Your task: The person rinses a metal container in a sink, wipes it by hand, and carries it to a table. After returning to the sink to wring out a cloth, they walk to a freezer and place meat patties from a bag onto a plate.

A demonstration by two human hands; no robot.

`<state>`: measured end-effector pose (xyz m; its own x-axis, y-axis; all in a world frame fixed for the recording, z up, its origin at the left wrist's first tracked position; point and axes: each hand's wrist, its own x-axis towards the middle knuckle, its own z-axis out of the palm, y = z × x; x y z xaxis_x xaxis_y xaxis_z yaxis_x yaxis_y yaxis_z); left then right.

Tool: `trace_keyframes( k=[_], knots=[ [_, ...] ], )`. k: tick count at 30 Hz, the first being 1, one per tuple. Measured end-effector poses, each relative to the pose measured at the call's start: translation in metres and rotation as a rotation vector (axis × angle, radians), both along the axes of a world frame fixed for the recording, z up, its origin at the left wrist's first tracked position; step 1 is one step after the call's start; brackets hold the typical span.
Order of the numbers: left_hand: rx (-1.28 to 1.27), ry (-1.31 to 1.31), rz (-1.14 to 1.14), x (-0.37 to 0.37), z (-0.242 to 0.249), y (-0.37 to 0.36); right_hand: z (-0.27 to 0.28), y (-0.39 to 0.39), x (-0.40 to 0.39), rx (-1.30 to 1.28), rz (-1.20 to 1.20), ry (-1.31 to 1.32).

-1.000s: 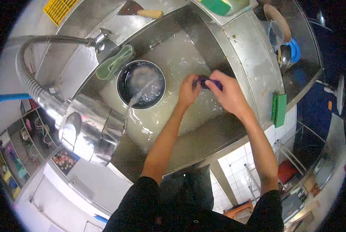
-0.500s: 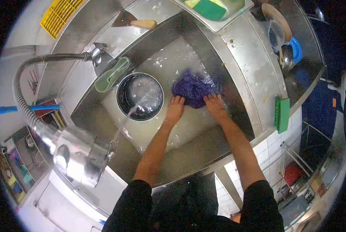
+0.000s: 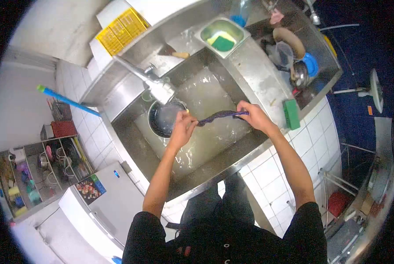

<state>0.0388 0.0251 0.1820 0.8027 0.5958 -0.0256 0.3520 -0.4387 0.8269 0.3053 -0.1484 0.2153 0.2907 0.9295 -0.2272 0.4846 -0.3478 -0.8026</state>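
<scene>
A dark purple cloth [image 3: 222, 115] stretches in a narrow strip above the sink [image 3: 197, 174]. One end is pinched in my left hand [image 3: 184, 128], the other in my right hand [image 3: 254, 117]. Both hands are closed on it, and the cloth hangs clear of the cloudy water. Just left of my left hand, a dark round pot [image 3: 154, 125] stands in the sink under the metal tap head [image 3: 162, 92]. Part of a pale green object [image 3: 147, 96] shows behind the pot.
On the sink's ledges are a scraper [image 3: 180, 55], a metal tray [image 3: 202, 37] with a green and yellow sponge, and a green brush [image 3: 291, 114]. Pans and a blue item [image 3: 310, 64] fill the right basin. A yellow crate [image 3: 123, 31] stands behind.
The purple cloth was bunched in the water under both hands; now it is lifted and stretched between them. The view has shifted, and the tap head appears over the pot.
</scene>
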Motion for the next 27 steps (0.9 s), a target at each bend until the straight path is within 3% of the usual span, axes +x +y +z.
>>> trace_keyframes(
  k=[5, 6, 8, 10, 11, 12, 14, 15, 18, 21, 24, 25, 27],
  knots=[
    [0.435, -0.191, 0.014, -0.015, 0.115, -0.010, 0.155, -0.014, -0.022, 0.200, 0.056, -0.132],
    [0.360, -0.174, 0.028, -0.014, 0.131, -0.011, 0.182, -0.016, -0.024, 0.245, 0.050, -0.157],
    [0.184, -0.112, 0.052, -0.020, 0.152, -0.021, 0.191, -0.021, -0.024, 0.302, 0.089, -0.319],
    [0.256, -0.047, 0.072, -0.030, 0.171, -0.032, 0.183, -0.028, -0.024, 0.224, 0.184, -0.422],
    [0.266, -0.104, 0.092, -0.023, 0.176, -0.025, 0.177, -0.026, -0.023, 0.429, 0.097, -0.463],
    [0.263, -0.163, 0.110, -0.014, 0.182, -0.024, 0.181, -0.026, -0.021, 0.400, 0.083, -0.494],
    [0.350, -0.241, 0.067, -0.014, 0.185, -0.029, 0.171, -0.031, -0.030, 0.307, 0.051, -0.501],
    [0.400, -0.279, 0.047, -0.017, 0.189, -0.028, 0.167, -0.032, -0.033, 0.379, -0.008, -0.396],
    [0.275, -0.189, 0.089, -0.025, 0.191, -0.028, 0.154, -0.039, -0.040, 0.397, 0.017, -0.466],
    [0.327, -0.045, 0.063, -0.022, 0.195, -0.033, 0.149, -0.031, -0.052, 0.292, -0.145, -0.271],
    [-0.096, -0.138, 0.115, -0.008, 0.200, -0.048, 0.146, -0.013, -0.076, 0.250, -0.280, 0.092],
    [-0.283, -0.213, 0.088, -0.005, 0.205, -0.056, 0.146, -0.009, -0.091, 0.264, -0.231, 0.167],
    [-0.420, -0.307, 0.109, 0.005, 0.219, -0.068, 0.164, 0.000, -0.113, 0.303, -0.129, 0.301]
  ],
)
